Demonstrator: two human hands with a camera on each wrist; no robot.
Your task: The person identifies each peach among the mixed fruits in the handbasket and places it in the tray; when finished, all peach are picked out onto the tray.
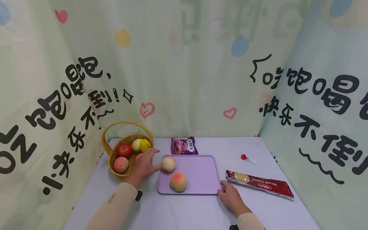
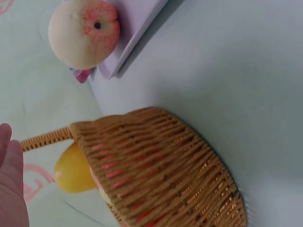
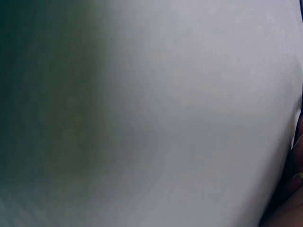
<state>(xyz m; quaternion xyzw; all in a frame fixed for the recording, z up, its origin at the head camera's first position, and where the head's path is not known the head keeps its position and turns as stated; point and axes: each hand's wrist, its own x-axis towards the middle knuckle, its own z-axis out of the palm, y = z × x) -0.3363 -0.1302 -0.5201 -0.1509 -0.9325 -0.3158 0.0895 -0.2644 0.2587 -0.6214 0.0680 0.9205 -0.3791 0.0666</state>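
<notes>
My left hand (image 1: 144, 166) is between the wicker basket (image 1: 131, 163) and the purple tray (image 1: 198, 174), fingers spread and holding nothing. Its thumb tip appears beside a pale peach (image 1: 168, 164) at the tray's left end; contact is unclear. A second peach (image 1: 178, 182) lies on the tray, nearer the front. Inside the basket are a red apple (image 1: 124, 150), a pinkish peach (image 1: 120, 164), a yellow lemon-like fruit (image 2: 75, 169) and a pale green fruit (image 1: 136, 145); my hand partly covers another. My right hand (image 1: 230, 195) grips the tray's front right corner.
Behind the tray lies a purple snack bag (image 1: 184, 146). To the right are a red lollipop (image 1: 244, 157) and a long red pasta packet (image 1: 260, 184). Printed curtains (image 1: 189, 80) enclose the white table (image 1: 184, 210) at the back and sides.
</notes>
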